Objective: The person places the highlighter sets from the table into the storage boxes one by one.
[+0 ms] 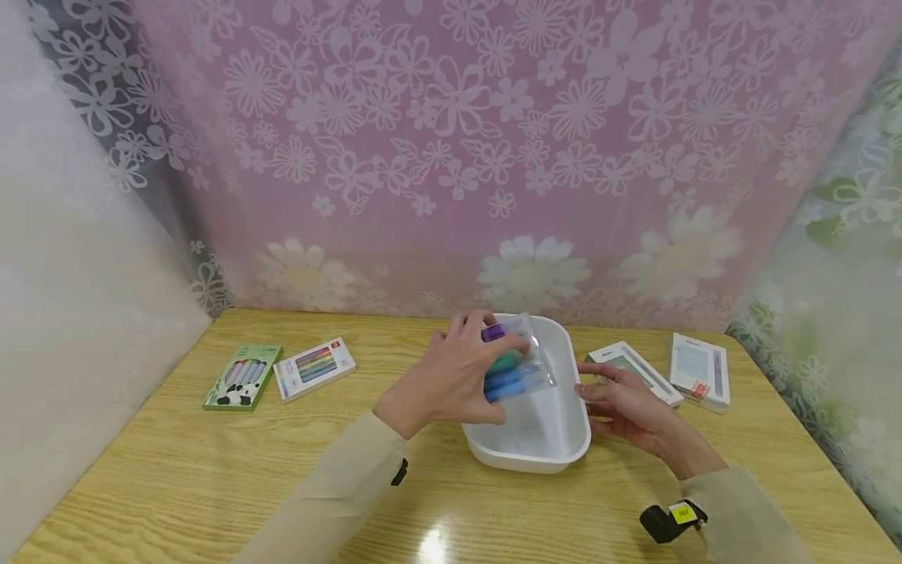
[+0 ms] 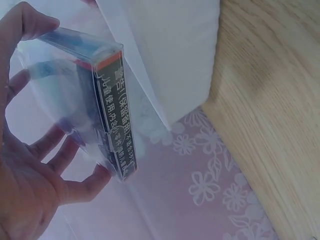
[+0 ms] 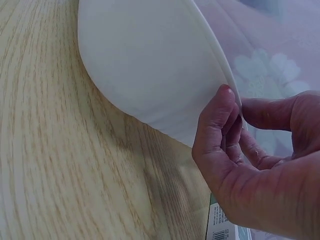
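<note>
My left hand grips a clear plastic pack of coloured pens by its edges, over a white plastic tub. Purple, green and blue pens show through the pack. Seen from the left wrist, the thumb and fingers spread around the pack, and its dark side panel with printed text faces the camera. My right hand pinches the tub's right rim. In the right wrist view, the thumb lies on one side of the tub wall and curled fingers on the other.
To the left on the wooden table lie a green box with a panda picture and a white box of coloured sticks. Two white boxes, one with a green panel and one with a red sticker, lie right. A flowered curtain hangs behind.
</note>
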A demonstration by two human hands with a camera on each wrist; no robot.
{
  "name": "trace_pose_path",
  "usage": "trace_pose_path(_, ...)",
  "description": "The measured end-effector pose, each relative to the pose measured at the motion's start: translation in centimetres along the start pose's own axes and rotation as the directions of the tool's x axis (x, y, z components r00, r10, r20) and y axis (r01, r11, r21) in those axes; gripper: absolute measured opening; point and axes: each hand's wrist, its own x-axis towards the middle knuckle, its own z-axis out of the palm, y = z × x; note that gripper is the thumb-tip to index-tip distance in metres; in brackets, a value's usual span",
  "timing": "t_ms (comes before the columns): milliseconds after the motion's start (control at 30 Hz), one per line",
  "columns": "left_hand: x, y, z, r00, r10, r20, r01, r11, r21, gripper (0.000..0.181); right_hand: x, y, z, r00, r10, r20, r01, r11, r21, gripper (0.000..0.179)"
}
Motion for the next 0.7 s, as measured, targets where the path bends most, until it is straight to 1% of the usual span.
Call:
trace_pose_path(233, 1.5, 1.3, 0.6, 0.997, 0.042, 0.071, -0.045, 0.998, 0.047, 0.073, -0.1, 0.0, 0.0, 1.000, 0.000, 0.005, 0.000, 1.000, 0.004, 0.070)
trace_pose_path(433, 2.1, 2.0, 1.9, 0.991, 0.056, 0.121, -0.069, 0.991, 0.111, 0.075, 0.0, 0.1, -0.1, 1.000, -0.004, 0.011, 0.004, 1.000, -0.005, 0.070)
trace_pose_path(533, 2.2, 2.2, 2.6, 0.988, 0.057, 0.143, -0.074, 0.990, 0.117, 0.074, 0.1, 0.2, -0.2, 1.000, -0.004, 0.016, 0.004, 1.000, -0.006, 0.071)
trace_pose_path(700, 2.7, 2.1, 3.5, 0.982, 0.062, 0.177, -0.078, 0.993, 0.085, 0.073, 0.1, 0.2, -0.3, 1.000, -0.003, 0.022, 0.003, 1.000, -0.001, 0.069)
